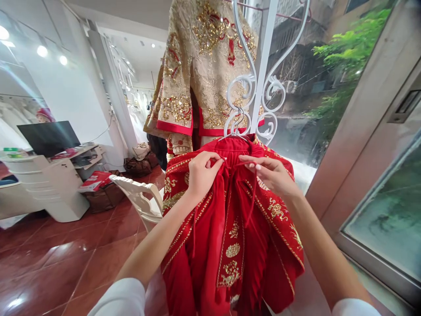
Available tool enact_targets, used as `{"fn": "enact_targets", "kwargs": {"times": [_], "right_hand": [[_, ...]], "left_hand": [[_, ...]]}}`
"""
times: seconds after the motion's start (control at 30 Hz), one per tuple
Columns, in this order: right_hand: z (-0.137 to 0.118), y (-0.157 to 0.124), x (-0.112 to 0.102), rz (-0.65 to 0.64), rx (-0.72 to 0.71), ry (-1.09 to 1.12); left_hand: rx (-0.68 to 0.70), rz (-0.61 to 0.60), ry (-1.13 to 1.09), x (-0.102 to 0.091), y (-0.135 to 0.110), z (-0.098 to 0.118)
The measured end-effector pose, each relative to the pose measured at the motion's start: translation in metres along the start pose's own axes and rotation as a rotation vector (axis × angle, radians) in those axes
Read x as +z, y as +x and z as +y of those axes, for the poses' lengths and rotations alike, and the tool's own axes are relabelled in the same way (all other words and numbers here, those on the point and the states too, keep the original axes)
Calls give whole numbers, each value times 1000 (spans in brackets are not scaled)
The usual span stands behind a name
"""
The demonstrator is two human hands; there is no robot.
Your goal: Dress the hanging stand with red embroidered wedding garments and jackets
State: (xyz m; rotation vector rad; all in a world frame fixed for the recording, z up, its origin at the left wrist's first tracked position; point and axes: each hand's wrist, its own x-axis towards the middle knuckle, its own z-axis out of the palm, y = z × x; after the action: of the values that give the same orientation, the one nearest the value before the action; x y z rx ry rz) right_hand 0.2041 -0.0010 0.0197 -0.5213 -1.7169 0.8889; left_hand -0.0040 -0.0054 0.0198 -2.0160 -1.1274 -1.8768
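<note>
Handling the thin red cord (251,204) well is probably calling for light, even tension, without dragging the gathered waist sideways. The left hand (204,171) is pinching cord, fingertips together; the right hand (269,173), fingers loosely extended, is clamping it between thumb and fingers. The red skirt (210,245) is hanging centrally, on the near side of the white stand (262,74).

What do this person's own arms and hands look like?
The left hand and right hand are ordinary human hands, ungloved. Both forearms are uncovered, with no watch or bracelet visible. Plain white fabric sleeves show near the picture's bottom edge, without visible markings.
</note>
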Motion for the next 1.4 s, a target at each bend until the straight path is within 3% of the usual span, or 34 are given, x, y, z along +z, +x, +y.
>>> {"fn": "enact_targets", "kwargs": {"times": [0.1, 0.23, 0.37, 0.47, 0.63, 0.7, 0.8, 0.9, 1.0, 1.13, 1.4], "right_hand": [[13, 9, 17, 83, 2, 86], [14, 18, 33, 193, -69, -90], [7, 21, 40, 36, -162, -136], [7, 21, 41, -53, -143, -136], [20, 23, 40, 231, -40, 45], [26, 24, 41, 302, -25, 173], [31, 26, 44, 351, -60, 278], [30, 26, 45, 354, -109, 247], [26, 26, 40, 319, -116, 211], [22, 23, 28, 258, -53, 306], [28, 25, 38, 395, -101, 474]], "left_hand": [[24, -29, -10, 1, 0, 3], [108, -157, -84, -1, 7, 11], [286, -387, -178, -3, 18, 20], [278, -484, -212, -4, 23, 21], [21, -350, -179, -5, 20, 9], [74, -328, -79, -4, 14, 4], [243, -403, 143, 3, 4, 0], [251, -395, 221, 12, -2, -2], [111, -313, 114, 16, -1, -4], [-70, -333, 31, 14, 3, -5], [-62, -381, -235, 12, 3, -1]]}}
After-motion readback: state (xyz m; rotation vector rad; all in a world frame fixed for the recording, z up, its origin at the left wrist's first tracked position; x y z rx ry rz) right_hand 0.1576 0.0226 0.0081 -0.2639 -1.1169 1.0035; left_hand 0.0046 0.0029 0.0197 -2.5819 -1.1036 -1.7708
